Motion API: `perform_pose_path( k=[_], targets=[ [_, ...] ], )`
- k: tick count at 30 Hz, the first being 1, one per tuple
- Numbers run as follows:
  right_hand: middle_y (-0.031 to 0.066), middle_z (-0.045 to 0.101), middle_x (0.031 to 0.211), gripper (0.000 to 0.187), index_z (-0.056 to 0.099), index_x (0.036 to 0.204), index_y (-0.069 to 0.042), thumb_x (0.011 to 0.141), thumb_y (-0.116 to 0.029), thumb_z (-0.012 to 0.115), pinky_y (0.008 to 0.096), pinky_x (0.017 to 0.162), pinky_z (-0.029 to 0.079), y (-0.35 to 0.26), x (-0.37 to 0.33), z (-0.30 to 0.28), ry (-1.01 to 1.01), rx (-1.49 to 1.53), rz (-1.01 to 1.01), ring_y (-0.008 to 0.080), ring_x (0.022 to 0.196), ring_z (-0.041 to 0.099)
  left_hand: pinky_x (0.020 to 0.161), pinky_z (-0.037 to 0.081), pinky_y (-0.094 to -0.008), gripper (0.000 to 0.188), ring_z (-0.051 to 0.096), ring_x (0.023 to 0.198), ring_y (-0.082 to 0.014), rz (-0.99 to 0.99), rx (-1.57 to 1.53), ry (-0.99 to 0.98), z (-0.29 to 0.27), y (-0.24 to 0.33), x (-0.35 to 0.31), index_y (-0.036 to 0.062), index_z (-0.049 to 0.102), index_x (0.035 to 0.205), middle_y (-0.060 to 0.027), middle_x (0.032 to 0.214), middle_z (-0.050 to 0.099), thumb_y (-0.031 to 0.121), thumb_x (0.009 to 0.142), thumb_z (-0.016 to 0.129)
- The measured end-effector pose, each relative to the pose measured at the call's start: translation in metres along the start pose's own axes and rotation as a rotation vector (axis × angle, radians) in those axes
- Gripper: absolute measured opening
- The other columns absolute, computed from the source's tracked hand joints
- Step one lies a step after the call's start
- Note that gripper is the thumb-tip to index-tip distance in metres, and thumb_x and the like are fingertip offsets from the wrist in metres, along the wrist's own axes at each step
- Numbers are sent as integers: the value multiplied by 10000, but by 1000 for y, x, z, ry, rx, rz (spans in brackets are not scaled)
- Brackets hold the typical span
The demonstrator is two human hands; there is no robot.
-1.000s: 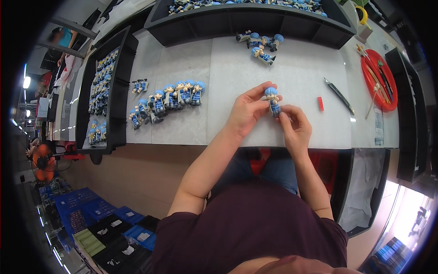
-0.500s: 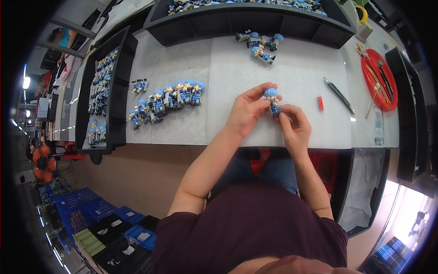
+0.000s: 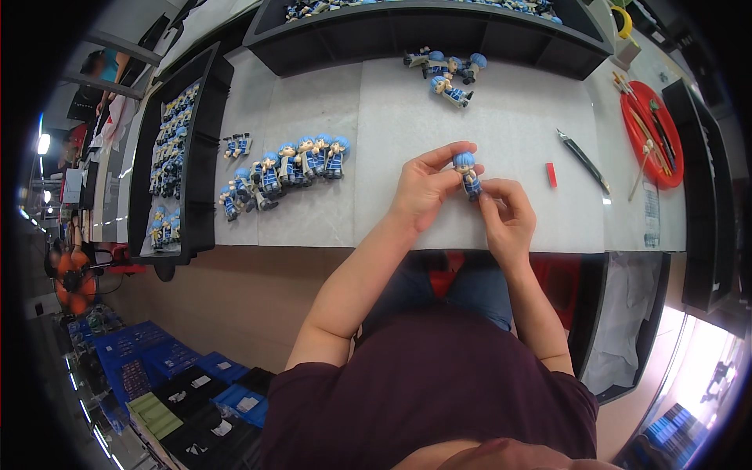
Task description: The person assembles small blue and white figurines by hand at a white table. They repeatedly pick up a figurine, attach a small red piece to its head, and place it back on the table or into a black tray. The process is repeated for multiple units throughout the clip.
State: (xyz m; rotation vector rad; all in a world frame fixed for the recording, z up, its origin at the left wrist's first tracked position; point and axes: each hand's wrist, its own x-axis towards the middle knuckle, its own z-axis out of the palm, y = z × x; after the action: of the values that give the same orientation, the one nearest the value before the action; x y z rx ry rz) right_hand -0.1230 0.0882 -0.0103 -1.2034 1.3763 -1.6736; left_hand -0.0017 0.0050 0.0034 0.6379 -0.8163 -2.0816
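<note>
**Figure held in both hands, ringed by trays and tools**

The blue-haired figure (image 3: 470, 180) is just above the bench (image 3: 407, 219), head pointing away from the person. Left of it, the left hand (image 3: 423, 188) pinches its upper part between thumb and fingers. Right of it and nearer the person, the right hand (image 3: 509, 219) has thumb and fingers closed on its lower end.

Well left of the figure, a cluster of figures (image 3: 290, 166) sits packed side by side, with small parts (image 3: 236, 146) past its far end. Farther left, a black tray (image 3: 205, 157) of more figures walls off that side. Beyond the figure lies a loose group (image 3: 451, 84), and behind that a long tray (image 3: 431, 45) spans the back, its tall side facing the person.

Right of the figure come a red piece (image 3: 551, 175), then a knife (image 3: 583, 161) lying aslant, then a red dish (image 3: 675, 176) with brushes (image 3: 638, 117), and outermost a dark tray (image 3: 709, 204).

Pale bench top stretches from the figure to the loose group beyond, leftward toward the cluster and rightward to the red piece. The bench's near edge runs on the person's side of the figure, close by.
</note>
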Motion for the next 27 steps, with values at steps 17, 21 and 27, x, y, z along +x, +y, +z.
perform_pose_path(
  k=[17, 21, 27],
  targets=[
    [108, 592, 945, 226, 618, 977, -10, 756, 38, 629, 271, 707, 477, -4, 1, 6, 126, -279, -169, 174, 809, 579, 728, 489, -237, 356, 586, 814, -116, -50, 142, -12, 2, -3, -1, -34, 584, 1087, -76, 944, 620, -99, 743, 521],
    [103, 594, 929, 225, 611, 973, -7, 754, 43, 629, 268, 708, 477, 1, 2, 6, 140, -224, -145, 168, 806, 579, 728, 484, -235, 355, 584, 808, -114, -60, 167, -18, 1, -4, -1, -38, 577, 1096, -77, 940, 621, -90, 748, 531],
    [94, 594, 925, 222, 602, 973, 0, 757, 44, 629, 264, 726, 469, 2, 2, 7, 142, -205, -117, 159, 829, 575, 767, 492, -258, 371, 590, 861, -134, -64, 171, -18, 1, -4, -1, -34, 580, 1092, -99, 1017, 610, -112, 737, 505]
  ],
)
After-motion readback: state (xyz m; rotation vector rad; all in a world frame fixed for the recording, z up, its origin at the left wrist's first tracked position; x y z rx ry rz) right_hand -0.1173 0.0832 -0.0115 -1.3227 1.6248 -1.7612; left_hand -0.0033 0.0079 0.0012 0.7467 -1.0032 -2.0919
